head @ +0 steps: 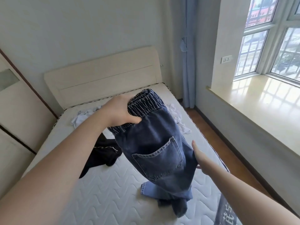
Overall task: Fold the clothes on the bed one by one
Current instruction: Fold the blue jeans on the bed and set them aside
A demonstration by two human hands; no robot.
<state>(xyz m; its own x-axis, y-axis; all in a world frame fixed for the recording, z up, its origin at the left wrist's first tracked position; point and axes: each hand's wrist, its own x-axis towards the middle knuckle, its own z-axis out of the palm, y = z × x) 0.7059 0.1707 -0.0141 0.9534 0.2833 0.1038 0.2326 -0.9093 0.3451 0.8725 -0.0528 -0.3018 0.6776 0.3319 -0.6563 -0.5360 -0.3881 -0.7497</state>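
Denim, dark blue elastic-waist jeans (155, 140) are hung upright above the white quilted bed (103, 192), legs trailing on it; waistband gripped by left hand (119, 109), flat-fingered right hand (200, 157) touching the lower side edge.

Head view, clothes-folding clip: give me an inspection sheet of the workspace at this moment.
Surface: bare quilted mattress.
Job's things: blue jeans held up by the elastic waistband, leg ends resting on the mattress; black garment and white clothes lie unfolded.
Clutter: nothing seen.
Grippers: left hand grips the waistband; right hand touches the jeans' side, fingers straight.
Cables: nothing seen.
Surroundings: headboard, blue curtain, window, wardrobe.
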